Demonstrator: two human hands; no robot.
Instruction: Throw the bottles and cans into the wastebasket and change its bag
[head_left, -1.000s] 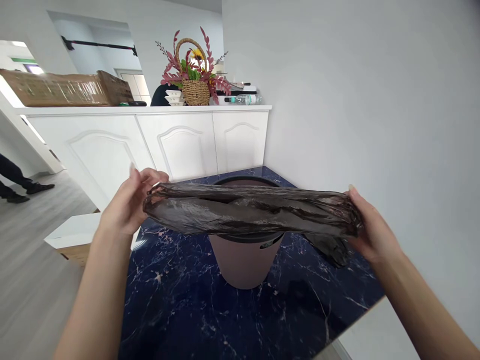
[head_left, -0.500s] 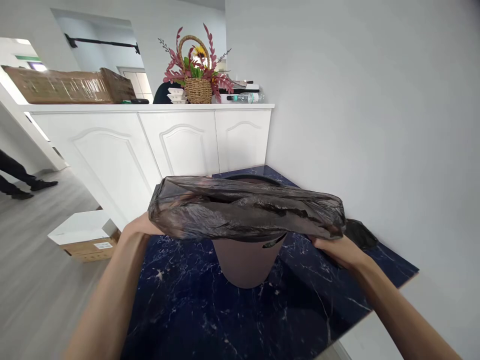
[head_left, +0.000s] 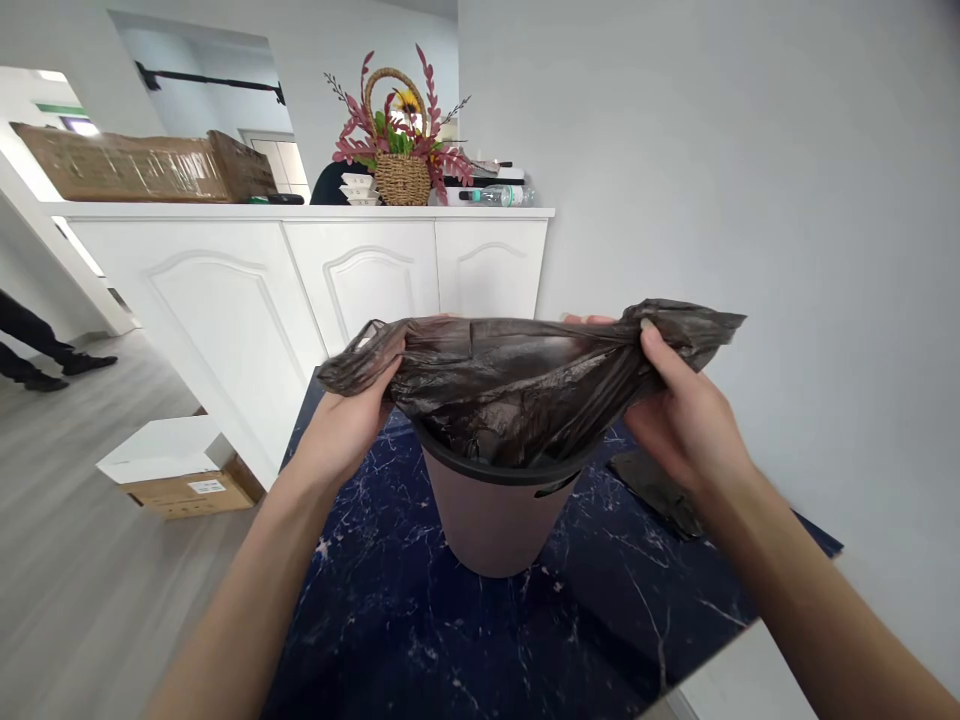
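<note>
A thin black garbage bag (head_left: 510,385) is stretched between my hands, its lower part sunk inside a brownish trash can (head_left: 499,525) with a dark rim. The can stands upright on a dark blue marbled tabletop (head_left: 420,630). At the bag's left end, my left hand (head_left: 349,415) is closed on the gathered plastic, thumb on the near side. My right hand (head_left: 679,410) pinches the bunched right end, its thumb on top and other fingertips showing behind the bag. Both hands are above the can's rim, one to each side.
Right of the can lies a folded black plastic bundle (head_left: 656,490) on the table. White cabinets (head_left: 360,270) stand behind, carrying a flower basket (head_left: 403,178), a bottle (head_left: 502,196) and a long cardboard box (head_left: 142,168). An open carton (head_left: 187,470) sits on the floor; a person's legs (head_left: 37,340) show far left.
Both hands have come up into view gripping the bag's ends. The bag's top has risen, and its lower part now sits inside the can, whose front rim shows.
</note>
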